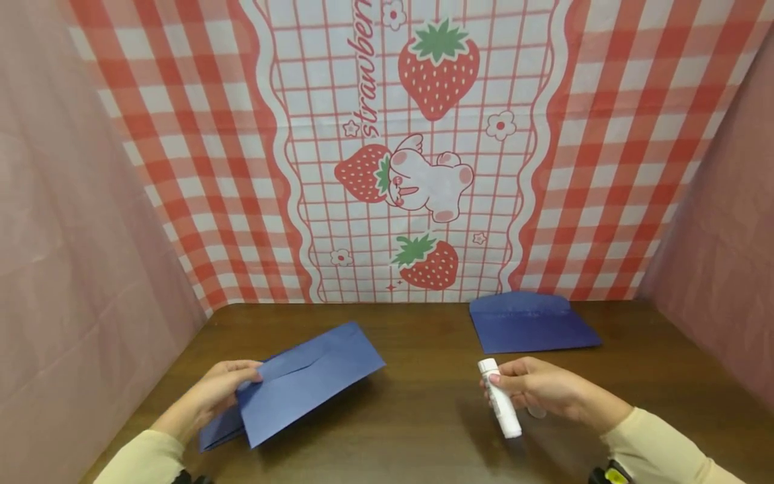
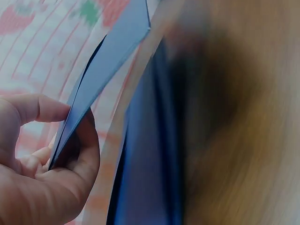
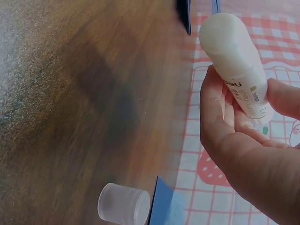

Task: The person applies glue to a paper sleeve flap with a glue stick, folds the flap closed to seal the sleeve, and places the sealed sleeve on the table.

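Observation:
A blue envelope (image 1: 308,383) is tilted above the table at the left, its edge pinched between the thumb and fingers of my left hand (image 1: 211,393). Below it lie more blue envelopes (image 1: 220,431), partly covered. My right hand (image 1: 547,388) grips a white glue stick (image 1: 502,402) over the right side of the table; the left wrist view shows the held envelope (image 2: 101,70) edge-on. Close under the right hand a translucent cap (image 3: 123,204) stands on the tabletop. Farther back lies another blue envelope (image 1: 535,331), its flap unfolded toward the back and whitish-streaked.
The brown wooden table (image 1: 417,417) ends at a red-and-white checked cloth (image 1: 611,168) with strawberry prints. Pink drapes (image 1: 78,255) hang on both sides.

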Action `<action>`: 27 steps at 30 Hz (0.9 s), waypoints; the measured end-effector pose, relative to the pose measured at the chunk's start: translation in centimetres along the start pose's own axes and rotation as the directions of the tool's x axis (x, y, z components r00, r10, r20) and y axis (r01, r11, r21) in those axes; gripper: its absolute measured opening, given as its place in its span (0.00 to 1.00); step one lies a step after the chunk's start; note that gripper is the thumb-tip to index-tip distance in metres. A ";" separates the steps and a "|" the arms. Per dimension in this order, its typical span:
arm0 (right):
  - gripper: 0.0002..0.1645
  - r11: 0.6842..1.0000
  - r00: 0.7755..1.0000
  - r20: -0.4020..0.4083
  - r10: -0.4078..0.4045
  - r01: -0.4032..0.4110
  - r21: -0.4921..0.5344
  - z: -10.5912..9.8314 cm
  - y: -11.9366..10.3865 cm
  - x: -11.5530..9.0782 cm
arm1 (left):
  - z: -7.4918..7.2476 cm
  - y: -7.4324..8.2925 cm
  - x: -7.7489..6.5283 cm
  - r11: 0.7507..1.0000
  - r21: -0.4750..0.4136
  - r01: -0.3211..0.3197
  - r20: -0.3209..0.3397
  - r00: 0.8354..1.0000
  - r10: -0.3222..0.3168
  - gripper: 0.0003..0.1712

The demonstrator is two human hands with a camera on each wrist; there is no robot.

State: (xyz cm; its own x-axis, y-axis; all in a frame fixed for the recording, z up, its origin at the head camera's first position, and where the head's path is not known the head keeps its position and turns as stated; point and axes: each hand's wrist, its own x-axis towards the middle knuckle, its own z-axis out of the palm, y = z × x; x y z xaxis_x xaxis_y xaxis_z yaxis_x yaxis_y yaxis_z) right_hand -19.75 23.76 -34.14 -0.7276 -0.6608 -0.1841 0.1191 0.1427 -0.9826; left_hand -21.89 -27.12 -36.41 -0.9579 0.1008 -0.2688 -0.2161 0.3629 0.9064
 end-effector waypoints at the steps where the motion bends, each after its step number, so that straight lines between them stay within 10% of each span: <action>1: 0.23 1.000 1.000 0.000 0.001 -0.001 0.002 0.1 0.0 0.0 | -0.9 -0.4 0.0 1.000 -0.003 0.001 -0.006 1.000 -0.001 0.26; 12: 0.25 1.000 1.000 0.007 0.006 -0.006 0.012 0.3 -0.2 0.6 | -6.6 -3.4 -0.5 0.969 0.232 0.089 -0.204 0.978 -0.041 0.22; 22: 0.28 1.000 1.000 0.014 -0.002 0.001 0.024 0.3 0.0 0.7 | -5.9 -3.3 -0.9 0.737 0.675 0.032 -0.307 0.921 0.240 0.19; 27: 0.28 0.999 1.000 0.020 -0.005 0.004 0.033 0.3 0.0 0.7 | -5.4 -3.2 -0.8 0.708 0.704 0.046 -0.306 0.920 0.245 0.18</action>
State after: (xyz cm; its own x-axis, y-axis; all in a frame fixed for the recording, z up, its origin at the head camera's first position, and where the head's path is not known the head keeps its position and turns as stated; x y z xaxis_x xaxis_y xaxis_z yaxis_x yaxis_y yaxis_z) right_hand -20.08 23.04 -34.29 -0.7145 -0.6761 -0.1799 0.1384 0.1155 -0.9836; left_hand -21.48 -33.38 -37.30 -0.9920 -0.1021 0.0743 -0.0641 0.9141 0.4003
